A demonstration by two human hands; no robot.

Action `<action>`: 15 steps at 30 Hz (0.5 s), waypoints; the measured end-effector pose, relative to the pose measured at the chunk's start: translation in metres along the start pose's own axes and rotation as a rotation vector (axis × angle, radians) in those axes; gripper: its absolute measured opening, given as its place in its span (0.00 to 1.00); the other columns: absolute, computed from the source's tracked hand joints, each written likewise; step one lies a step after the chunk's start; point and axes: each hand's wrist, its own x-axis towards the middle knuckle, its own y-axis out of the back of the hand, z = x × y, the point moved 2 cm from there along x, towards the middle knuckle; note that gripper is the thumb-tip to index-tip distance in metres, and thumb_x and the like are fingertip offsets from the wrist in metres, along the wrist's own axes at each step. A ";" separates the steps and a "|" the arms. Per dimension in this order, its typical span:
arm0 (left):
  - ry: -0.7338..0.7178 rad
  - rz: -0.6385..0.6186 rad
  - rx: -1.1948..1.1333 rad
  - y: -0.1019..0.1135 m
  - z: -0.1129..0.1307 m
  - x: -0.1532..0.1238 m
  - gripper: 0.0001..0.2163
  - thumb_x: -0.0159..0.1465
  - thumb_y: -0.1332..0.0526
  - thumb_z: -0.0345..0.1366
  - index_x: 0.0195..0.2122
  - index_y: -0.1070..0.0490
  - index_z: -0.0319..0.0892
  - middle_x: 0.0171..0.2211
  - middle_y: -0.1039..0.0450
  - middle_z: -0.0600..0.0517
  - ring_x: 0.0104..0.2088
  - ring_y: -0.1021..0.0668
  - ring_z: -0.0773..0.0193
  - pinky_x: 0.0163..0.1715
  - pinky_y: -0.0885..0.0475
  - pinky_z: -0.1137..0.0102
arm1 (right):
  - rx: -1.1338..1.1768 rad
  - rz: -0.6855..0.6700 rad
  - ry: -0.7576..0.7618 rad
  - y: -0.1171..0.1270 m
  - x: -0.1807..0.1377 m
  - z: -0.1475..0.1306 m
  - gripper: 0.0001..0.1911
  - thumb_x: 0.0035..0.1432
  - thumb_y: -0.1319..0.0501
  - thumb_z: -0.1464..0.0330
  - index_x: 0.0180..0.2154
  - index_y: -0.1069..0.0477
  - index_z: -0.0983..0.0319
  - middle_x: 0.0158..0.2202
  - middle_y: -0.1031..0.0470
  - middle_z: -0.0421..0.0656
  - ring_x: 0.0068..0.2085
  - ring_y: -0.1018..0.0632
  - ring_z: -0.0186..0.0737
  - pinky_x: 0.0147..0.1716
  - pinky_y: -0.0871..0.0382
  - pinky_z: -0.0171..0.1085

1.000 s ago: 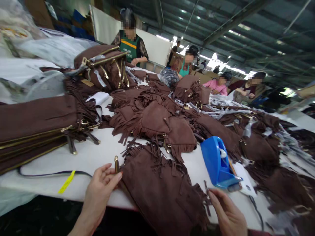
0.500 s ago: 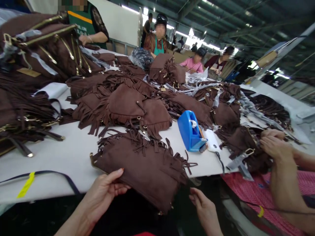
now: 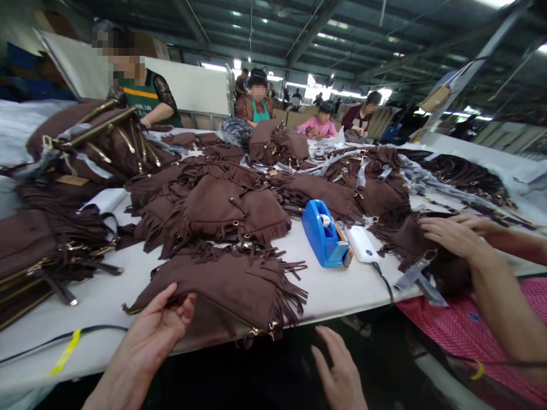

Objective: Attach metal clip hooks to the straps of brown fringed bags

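A brown suede fringed bag (image 3: 231, 290) lies flat at the near edge of the white table (image 3: 141, 273), its gold zipper end hanging over the edge. My left hand (image 3: 156, 330) grips the bag's left corner, thumb on top. My right hand (image 3: 339, 373) hovers below the table edge to the right of the bag, fingers spread, holding nothing. Behind the bag lies a heap of the same brown fringed bags (image 3: 222, 208).
A blue tape dispenser (image 3: 322, 233) and a white device with a cable (image 3: 362, 244) sit right of the bag. A co-worker's hands (image 3: 453, 233) handle a bag at the right. Stacked bags (image 3: 47, 250) fill the left; a dark strap with yellow tag (image 3: 64, 353) lies near the edge. Several people work farther along.
The bag has been laid flatter on the table, turned with the fringe toward the right. My right hand has let go and dropped below the edge. The view has shifted right.
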 end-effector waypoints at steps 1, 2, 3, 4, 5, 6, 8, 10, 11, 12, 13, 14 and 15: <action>0.004 -0.003 -0.009 0.000 0.000 0.000 0.09 0.61 0.50 0.22 0.26 0.37 0.39 0.22 0.31 0.53 0.17 0.27 0.70 0.12 0.30 0.79 | 0.081 0.042 0.050 0.001 0.006 -0.017 0.14 0.56 0.44 0.68 0.46 0.35 0.62 0.42 0.25 0.48 0.43 0.24 0.42 0.40 0.27 0.39; 0.007 -0.004 -0.020 0.000 0.000 -0.001 0.09 0.61 0.50 0.22 0.27 0.36 0.39 0.23 0.31 0.53 0.18 0.27 0.70 0.12 0.30 0.79 | 0.148 0.069 0.113 0.001 0.013 -0.035 0.14 0.56 0.43 0.68 0.46 0.36 0.61 0.41 0.26 0.47 0.42 0.25 0.42 0.40 0.27 0.39; 0.009 -0.002 -0.031 0.000 -0.001 -0.001 0.09 0.61 0.50 0.22 0.27 0.36 0.39 0.23 0.31 0.52 0.18 0.27 0.70 0.13 0.30 0.79 | 0.203 0.079 0.162 0.002 0.019 -0.053 0.15 0.55 0.42 0.69 0.46 0.36 0.62 0.40 0.26 0.47 0.42 0.25 0.41 0.41 0.28 0.39; 0.009 -0.001 -0.041 0.000 -0.001 -0.003 0.08 0.61 0.49 0.23 0.27 0.36 0.38 0.24 0.30 0.52 0.19 0.27 0.70 0.13 0.29 0.79 | 0.243 0.112 0.196 0.002 0.026 -0.069 0.15 0.54 0.42 0.71 0.45 0.36 0.62 0.39 0.27 0.47 0.42 0.26 0.41 0.41 0.28 0.39; 0.009 -0.004 -0.048 0.000 -0.001 -0.005 0.08 0.61 0.49 0.23 0.28 0.35 0.38 0.24 0.30 0.52 0.19 0.26 0.70 0.13 0.29 0.79 | 0.265 0.163 0.215 0.002 0.033 -0.082 0.15 0.53 0.41 0.72 0.44 0.36 0.63 0.39 0.28 0.47 0.42 0.27 0.42 0.41 0.28 0.40; 0.008 -0.008 -0.051 -0.001 -0.001 -0.007 0.08 0.61 0.49 0.23 0.28 0.35 0.38 0.25 0.30 0.52 0.20 0.26 0.70 0.14 0.29 0.79 | 0.270 0.208 0.236 0.000 0.040 -0.092 0.15 0.52 0.42 0.74 0.44 0.37 0.64 0.39 0.29 0.48 0.43 0.28 0.43 0.41 0.29 0.42; -0.002 -0.020 -0.052 -0.002 -0.001 -0.012 0.08 0.61 0.49 0.22 0.28 0.35 0.38 0.25 0.30 0.52 0.20 0.26 0.70 0.14 0.29 0.79 | 0.255 0.272 0.289 -0.004 0.053 -0.106 0.17 0.51 0.45 0.78 0.46 0.37 0.65 0.41 0.30 0.50 0.44 0.29 0.44 0.42 0.30 0.45; -0.024 -0.034 -0.045 -0.001 0.000 -0.017 0.08 0.61 0.49 0.22 0.28 0.36 0.38 0.24 0.30 0.52 0.20 0.25 0.70 0.15 0.29 0.79 | 0.241 0.266 0.346 -0.010 0.065 -0.112 0.21 0.50 0.48 0.80 0.47 0.37 0.66 0.42 0.31 0.51 0.45 0.29 0.44 0.42 0.30 0.44; -0.043 -0.037 -0.033 0.000 0.001 -0.019 0.08 0.60 0.48 0.22 0.28 0.36 0.39 0.23 0.30 0.53 0.19 0.25 0.70 0.14 0.29 0.79 | 0.239 0.257 0.371 -0.012 0.069 -0.112 0.22 0.49 0.49 0.81 0.48 0.37 0.65 0.42 0.31 0.50 0.44 0.29 0.43 0.41 0.29 0.43; -0.069 -0.038 -0.016 0.002 0.001 -0.020 0.07 0.59 0.47 0.22 0.28 0.36 0.39 0.22 0.30 0.54 0.18 0.26 0.69 0.14 0.29 0.79 | 0.237 0.250 0.399 -0.014 0.073 -0.111 0.23 0.49 0.51 0.81 0.47 0.36 0.65 0.41 0.30 0.50 0.43 0.28 0.42 0.40 0.29 0.42; -0.101 -0.037 0.007 0.004 0.002 -0.020 0.07 0.58 0.46 0.22 0.28 0.35 0.39 0.21 0.30 0.54 0.17 0.26 0.69 0.12 0.31 0.79 | 0.233 0.246 0.430 -0.016 0.075 -0.109 0.23 0.49 0.51 0.82 0.47 0.36 0.65 0.40 0.29 0.49 0.42 0.28 0.42 0.39 0.28 0.41; -0.140 -0.036 0.032 0.008 0.002 -0.020 0.06 0.58 0.45 0.22 0.28 0.35 0.39 0.20 0.30 0.55 0.15 0.27 0.70 0.11 0.32 0.79 | 0.226 0.244 0.464 -0.018 0.077 -0.106 0.23 0.49 0.51 0.82 0.47 0.35 0.65 0.39 0.28 0.49 0.42 0.27 0.41 0.39 0.29 0.40; -0.183 -0.035 0.057 0.012 0.001 -0.018 0.06 0.57 0.44 0.22 0.28 0.34 0.39 0.19 0.30 0.56 0.14 0.28 0.70 0.10 0.33 0.79 | 0.216 0.245 0.500 -0.020 0.077 -0.103 0.23 0.49 0.52 0.82 0.47 0.35 0.64 0.38 0.27 0.48 0.41 0.27 0.41 0.40 0.29 0.40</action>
